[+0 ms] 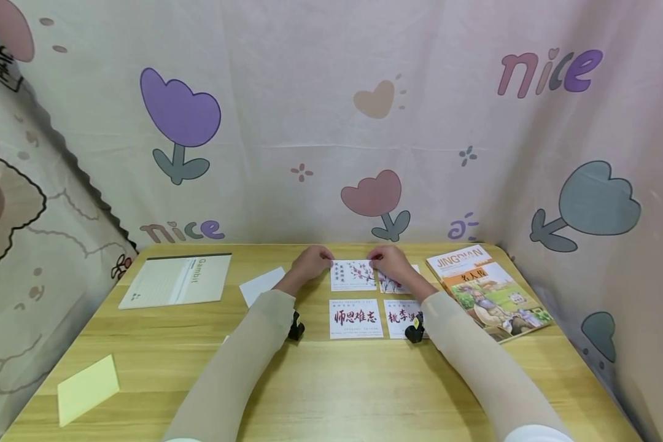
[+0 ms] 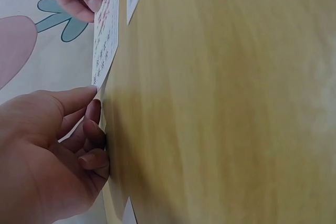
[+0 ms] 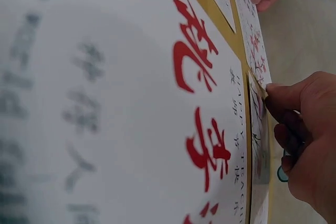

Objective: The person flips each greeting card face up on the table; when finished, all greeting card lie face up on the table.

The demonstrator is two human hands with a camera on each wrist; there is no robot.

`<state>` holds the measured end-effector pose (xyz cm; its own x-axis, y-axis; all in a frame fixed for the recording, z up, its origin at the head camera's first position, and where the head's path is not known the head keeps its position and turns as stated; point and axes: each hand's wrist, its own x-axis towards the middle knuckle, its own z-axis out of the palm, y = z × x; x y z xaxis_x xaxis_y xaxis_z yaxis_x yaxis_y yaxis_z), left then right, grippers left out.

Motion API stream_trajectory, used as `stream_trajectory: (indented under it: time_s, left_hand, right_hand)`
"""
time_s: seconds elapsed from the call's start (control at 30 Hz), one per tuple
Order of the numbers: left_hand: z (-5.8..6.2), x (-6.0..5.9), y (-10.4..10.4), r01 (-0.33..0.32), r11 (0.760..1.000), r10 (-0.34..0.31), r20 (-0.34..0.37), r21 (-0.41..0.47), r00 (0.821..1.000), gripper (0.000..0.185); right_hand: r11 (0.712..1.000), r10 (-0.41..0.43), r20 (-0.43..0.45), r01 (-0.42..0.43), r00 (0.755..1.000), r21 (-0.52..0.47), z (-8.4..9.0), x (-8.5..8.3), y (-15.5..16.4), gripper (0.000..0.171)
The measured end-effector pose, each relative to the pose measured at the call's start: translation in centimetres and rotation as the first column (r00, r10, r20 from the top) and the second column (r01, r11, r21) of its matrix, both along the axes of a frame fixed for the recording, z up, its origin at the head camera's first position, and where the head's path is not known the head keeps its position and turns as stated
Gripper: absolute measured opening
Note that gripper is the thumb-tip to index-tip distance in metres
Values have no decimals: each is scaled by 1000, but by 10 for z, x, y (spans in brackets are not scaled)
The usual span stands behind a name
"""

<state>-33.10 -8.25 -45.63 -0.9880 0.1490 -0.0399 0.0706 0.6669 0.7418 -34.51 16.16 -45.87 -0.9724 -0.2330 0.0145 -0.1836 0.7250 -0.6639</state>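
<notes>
My left hand [image 1: 308, 263] and right hand [image 1: 389, 261] pinch opposite edges of a white square paper card with a pink blossom print [image 1: 353, 274], flat on the pale wood-grain tabletop [image 1: 331, 380] at the far middle. Fingertips curl on thin card stock. Touching its right edge: another blossom card [image 1: 393, 283]. Just nearer: two white cards with red brush calligraphy [image 1: 356, 318]. Glossy orange book [image 1: 488, 291] to the right.
</notes>
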Motion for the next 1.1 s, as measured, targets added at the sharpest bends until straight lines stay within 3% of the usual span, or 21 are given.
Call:
stream_trajectory:
  time_s: [0.3,0.47,0.6,0.83,1.1]
  left_hand:
    - [3,1,3,25,994,-27,-15,-106,1000,11]
    - [5,4,0,11,998,-11,4,-58,1000,14]
    - [11,9,-14,25,1000,-26,-12,-18,1000,21]
    - [28,34,-61,87,995,-89,-47,-42,995,28]
    - [43,70,-115,21,992,-31,-79,-126,996,25]
  right_hand:
    - [995,20,-87,-12,996,94,-2,1,-1,11]
    - [994,32,-104,-21,994,104,1,2,1,12]
    - [997,37,-122,-28,992,72,9,7,0,17]
    - [989,143,-119,-139,982,40,27,25,-18,23]
    - [954,299,-158,-296,941,41,36,45,-68,25]
